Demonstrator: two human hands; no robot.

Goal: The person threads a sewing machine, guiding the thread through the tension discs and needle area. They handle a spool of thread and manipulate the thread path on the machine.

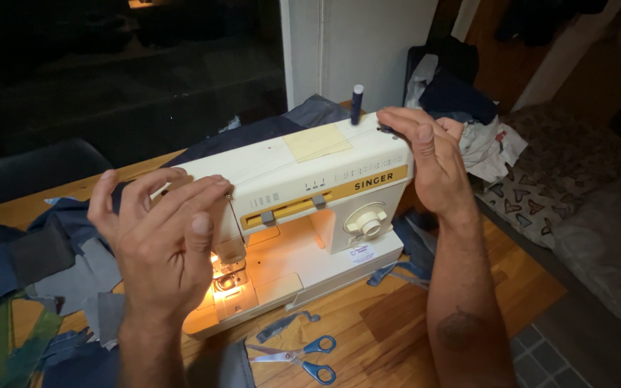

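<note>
Dim scene overall, one main source: the small lamp under the sewing machine (303, 208) head, warm yellow-orange. It blows out the needle plate area, bright glare there, and spills onto the wooden table (368, 316) near its front edge. Falloff is quick: the table's left end and its fabric scraps (52, 266) sit in deep shadow. Upper-left window area is almost black, no detail. Left hand (159, 244) is lit from behind, palm side dark; right hand (425, 154) catches weak cool light. Scissors (300, 357) readable. Soft, noisy low-light grain, corners slightly stretched, background at right muddy.
</note>
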